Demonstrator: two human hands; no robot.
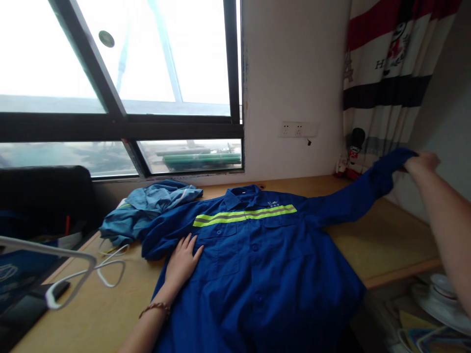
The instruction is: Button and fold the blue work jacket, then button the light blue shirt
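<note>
A dark blue work shirt [272,264] lies front up across the wooden table, its collar toward the wall and its lower part hanging over the near edge. A yellow-green and grey reflective strip [245,215] crosses its chest. My left hand [184,260] rests flat on the chest at the left, fingers spread, below the strip. Out to the right, my right hand [423,162] grips the end of one sleeve [353,196], holding it raised and stretched above the table. The other sleeve is bunched at the left.
A crumpled lighter blue garment [150,206] lies at the back left of the wooden table [95,314]. A white cable [84,255] loops over the left side. A black chair [47,191] stands at far left, a curtain [386,73] hangs at right. Below right are shelved items [437,299].
</note>
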